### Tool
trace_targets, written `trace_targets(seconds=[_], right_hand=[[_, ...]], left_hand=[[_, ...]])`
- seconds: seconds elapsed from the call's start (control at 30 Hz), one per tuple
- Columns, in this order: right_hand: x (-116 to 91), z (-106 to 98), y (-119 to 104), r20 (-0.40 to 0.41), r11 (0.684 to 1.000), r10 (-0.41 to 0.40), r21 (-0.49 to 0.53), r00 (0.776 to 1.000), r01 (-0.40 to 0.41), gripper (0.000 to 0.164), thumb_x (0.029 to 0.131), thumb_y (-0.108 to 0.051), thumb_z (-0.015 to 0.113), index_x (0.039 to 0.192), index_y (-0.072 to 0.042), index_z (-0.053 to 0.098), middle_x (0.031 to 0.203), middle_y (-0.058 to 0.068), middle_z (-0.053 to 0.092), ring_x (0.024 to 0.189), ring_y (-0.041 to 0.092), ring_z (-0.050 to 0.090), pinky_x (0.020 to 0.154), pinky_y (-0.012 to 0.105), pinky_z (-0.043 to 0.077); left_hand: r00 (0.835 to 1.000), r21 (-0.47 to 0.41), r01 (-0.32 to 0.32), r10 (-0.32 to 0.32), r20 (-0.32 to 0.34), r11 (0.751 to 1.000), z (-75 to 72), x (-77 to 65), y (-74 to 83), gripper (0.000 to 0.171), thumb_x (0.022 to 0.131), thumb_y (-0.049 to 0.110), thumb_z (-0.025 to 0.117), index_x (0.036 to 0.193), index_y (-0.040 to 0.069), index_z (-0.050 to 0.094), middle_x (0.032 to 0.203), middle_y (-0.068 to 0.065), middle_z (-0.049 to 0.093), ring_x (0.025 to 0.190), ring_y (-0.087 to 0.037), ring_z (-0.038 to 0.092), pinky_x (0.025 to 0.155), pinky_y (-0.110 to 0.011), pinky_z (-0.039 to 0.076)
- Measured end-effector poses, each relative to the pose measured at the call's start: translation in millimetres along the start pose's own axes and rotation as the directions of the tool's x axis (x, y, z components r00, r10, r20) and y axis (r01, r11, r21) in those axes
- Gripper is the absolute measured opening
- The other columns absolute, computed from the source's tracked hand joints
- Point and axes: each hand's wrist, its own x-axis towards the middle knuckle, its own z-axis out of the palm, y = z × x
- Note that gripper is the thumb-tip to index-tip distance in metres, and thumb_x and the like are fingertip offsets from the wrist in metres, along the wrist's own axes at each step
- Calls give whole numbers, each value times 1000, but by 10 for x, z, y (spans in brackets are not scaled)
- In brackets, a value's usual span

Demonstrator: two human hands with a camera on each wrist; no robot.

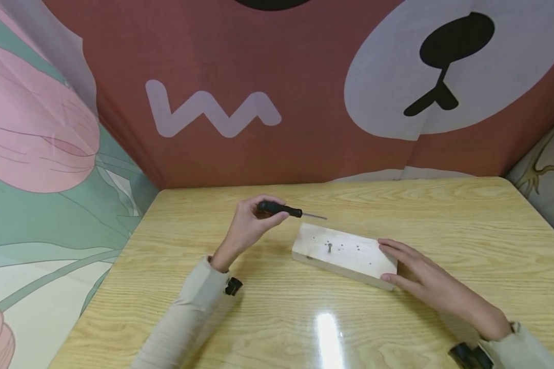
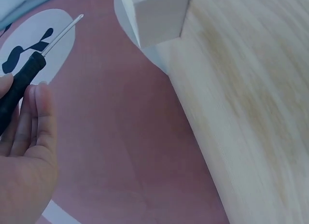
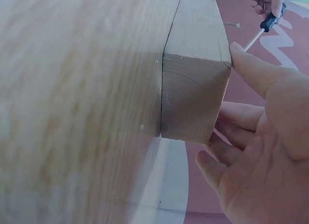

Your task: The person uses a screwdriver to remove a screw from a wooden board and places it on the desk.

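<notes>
Two hands: a person's left hand and right hand work over a table with a pale yellow wood grain.
Left hand: clamped on a screwdriver, thumb and fingers closed about its black handle, raised in the air on the left of the scene.
Screwdriver: thin metal shaft pointing right, its tip near the far left corner of the block in the head view, clear of both block and screw in the left wrist view.
Wooden block: long, pale and rectangular, lying on the table between the hands, slanted so its right end sits nearer the wearer.
Right hand: thumb at the near edge and fingers at the far edge of the block's right end, clamped lightly across it; the palm is away from the wood.
Holes: several small dark dots scattered over the block's top face; their depth cannot be told.
Screw: one, metal, set in the top face left of the middle, with its head and much of its shank standing above the wood.
Sleeves: light beige, with a small black device at each wrist.
Backdrop: reddish-brown cloth behind the table, printed with a pale zigzag and a cartoon muzzle.
</notes>
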Motion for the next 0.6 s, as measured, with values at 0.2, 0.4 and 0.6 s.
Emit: trace_targets(seconds=[0.2,0.4,0.6], right_hand=[[-1,0,1,6,1000,15,4,1000,-15,66,95,-38,65,148,-4,43,153,18,41,137,43,42,100,62,43],[-2,1,0,9,1000,12,6,1000,-12,66,96,-38,64,148,-4,43,153,19,41,137,43,42,100,62,43],[-4,0,-13,-2,1000,-6,-11,1000,6,66,96,-37,65,148,-3,44,152,18,42,136,43,43,99,60,44]], left_hand=[[1000,-71,-1,3,24,998,36,-5,50,22,86,5,76,107,1,71,93,-18,73,73,-16,70,63,-23,57],[999,-95,-3,6,37,995,94,-14,110,22,89,6,73,110,1,70,91,-17,72,71,-27,70,63,-26,58],[998,-133,-15,23,59,991,145,-9,169,20,90,4,71,110,0,70,96,-18,72,73,-20,70,68,-27,60]])
